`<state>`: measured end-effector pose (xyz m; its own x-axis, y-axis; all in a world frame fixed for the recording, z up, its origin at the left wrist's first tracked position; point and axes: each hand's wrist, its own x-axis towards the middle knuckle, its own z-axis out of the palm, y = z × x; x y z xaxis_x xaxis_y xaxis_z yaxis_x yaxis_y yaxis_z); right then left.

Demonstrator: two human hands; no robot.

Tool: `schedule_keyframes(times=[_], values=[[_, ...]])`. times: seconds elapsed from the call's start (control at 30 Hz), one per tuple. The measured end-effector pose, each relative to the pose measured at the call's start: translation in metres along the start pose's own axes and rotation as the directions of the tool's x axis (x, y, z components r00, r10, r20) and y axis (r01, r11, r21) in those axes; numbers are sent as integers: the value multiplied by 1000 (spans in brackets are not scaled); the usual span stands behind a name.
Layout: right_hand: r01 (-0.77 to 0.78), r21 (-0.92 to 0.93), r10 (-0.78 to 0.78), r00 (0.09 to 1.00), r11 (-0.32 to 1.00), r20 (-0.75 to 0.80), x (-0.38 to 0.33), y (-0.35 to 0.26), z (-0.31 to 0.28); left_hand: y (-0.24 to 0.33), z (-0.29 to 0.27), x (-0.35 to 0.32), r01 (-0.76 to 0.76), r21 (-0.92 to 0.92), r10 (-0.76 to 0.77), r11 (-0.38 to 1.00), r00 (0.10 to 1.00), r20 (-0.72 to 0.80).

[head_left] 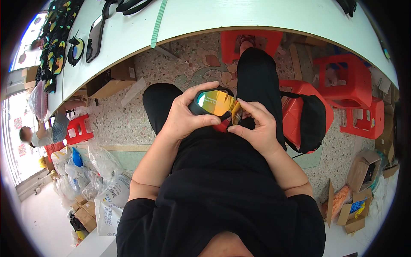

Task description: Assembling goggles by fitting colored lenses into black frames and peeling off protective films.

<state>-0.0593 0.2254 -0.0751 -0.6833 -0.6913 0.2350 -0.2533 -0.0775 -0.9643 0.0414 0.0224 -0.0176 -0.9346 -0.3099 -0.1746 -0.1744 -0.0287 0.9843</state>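
We take this to be a small workshop for handwork: a long white table [192, 21] runs across the top of the frame, a thick heap of mirror-lensed goggles [53, 55] lies at upper left, and a similar pair [214, 103] is held at the centre. We see red plastic stools [349, 81] at right, open cardboard boxes [364, 171] at lower right, bulging clear plastic bags [102, 162] and a white sack [113, 205] at lower left, and another person [45, 135] at the left edge.

one held pair of goggles [216, 103], one phone [95, 39], one green strip [159, 22], one black bag [313, 122]
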Motion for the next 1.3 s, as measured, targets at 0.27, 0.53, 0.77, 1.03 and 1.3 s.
schedule_keyframes(times=[0.27,0.53,0.77,1.03,1.3], values=[[-93,243,77,994,966,72,-1,6,-3,-4,-16,0,28,-217,16,976,980,196],[-20,81,16,999,996,48,-2,1,-5,5,-9,-5,-33,-10,33,999,996,86],[11,83,-16,998,997,63,-1,5,-5,11,-13,8,-46,12,43,999,981,187],[42,61,-44,999,997,30,0,5,-5,19,-7,16,12,78,-29,997,974,223],[-105,296,78,992,949,103,21,4,-20,-2,-7,14,-104,-105,121,989,978,169]])
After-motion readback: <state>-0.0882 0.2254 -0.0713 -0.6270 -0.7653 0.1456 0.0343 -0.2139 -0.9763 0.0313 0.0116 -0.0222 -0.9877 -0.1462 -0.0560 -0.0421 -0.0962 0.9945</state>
